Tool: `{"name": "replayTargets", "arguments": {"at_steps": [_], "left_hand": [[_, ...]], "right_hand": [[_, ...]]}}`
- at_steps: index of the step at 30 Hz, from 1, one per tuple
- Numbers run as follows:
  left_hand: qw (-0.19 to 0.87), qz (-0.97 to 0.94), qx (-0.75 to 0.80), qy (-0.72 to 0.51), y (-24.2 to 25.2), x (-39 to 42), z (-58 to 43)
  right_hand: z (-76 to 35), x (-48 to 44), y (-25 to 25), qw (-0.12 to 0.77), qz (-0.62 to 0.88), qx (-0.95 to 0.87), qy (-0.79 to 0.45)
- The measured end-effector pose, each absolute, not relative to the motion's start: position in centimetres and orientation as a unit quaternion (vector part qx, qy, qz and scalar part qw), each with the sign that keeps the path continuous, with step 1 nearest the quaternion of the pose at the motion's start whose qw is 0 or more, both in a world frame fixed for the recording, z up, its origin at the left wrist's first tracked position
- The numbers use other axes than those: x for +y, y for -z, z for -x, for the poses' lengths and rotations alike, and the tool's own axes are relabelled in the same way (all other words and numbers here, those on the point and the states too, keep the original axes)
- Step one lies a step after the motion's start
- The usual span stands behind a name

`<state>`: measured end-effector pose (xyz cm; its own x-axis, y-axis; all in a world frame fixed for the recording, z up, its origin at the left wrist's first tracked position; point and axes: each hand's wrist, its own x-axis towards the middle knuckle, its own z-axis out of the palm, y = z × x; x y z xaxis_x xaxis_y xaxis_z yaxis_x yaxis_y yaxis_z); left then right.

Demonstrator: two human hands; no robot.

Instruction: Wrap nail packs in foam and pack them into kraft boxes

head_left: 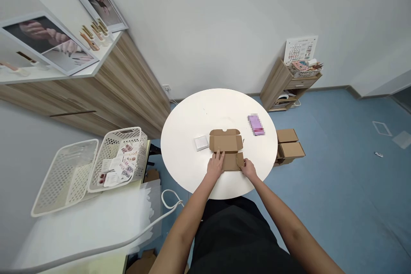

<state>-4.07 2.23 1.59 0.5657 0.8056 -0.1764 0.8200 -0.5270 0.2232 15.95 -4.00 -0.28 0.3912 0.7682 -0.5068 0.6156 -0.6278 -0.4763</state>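
Observation:
A brown cardboard box (225,143) lies partly unfolded on the white round table (192,115), its notched lid flap pointing away from me. My left hand (215,165) rests on the box's near left side, with fingers stretched forward over the cardboard. At the near right corner, my right hand (248,168) has its fingers closed on the raised side flap. The thumb side of that grip is partly hidden. A small white square packet (201,143) sits left of the box. Farther right is a purple item (256,124), blurred by pixelation.
Two white baskets stand at left; the nearer-to-table basket (141,154) contains printed cards. A white cable (154,222) loops beside the table. Brown boxes (292,150) are stacked at the table's right, near a small wooden cabinet (272,83). A wooden counter (128,85) stands behind left.

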Motion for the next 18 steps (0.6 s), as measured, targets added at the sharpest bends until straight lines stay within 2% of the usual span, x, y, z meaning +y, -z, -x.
{"name": "replayTargets", "arguments": {"at_steps": [5,11,18], "left_hand": [[0.115,-0.889,0.436,0.074,-2.0,3.6,3.5],[0.149,-0.900,0.407,0.046,-1.3,3.7,3.4],[0.157,-0.906,0.392,0.032,-1.5,4.1,3.6]], "right_hand": [[-15.3,-3.6,-1.6,0.084,0.817,-0.454,-0.347],[-13.9,-3.4,-3.2,0.057,0.809,-0.513,-0.283],[-14.1,-2.5,-2.8,0.029,0.817,-0.522,-0.243]]}}
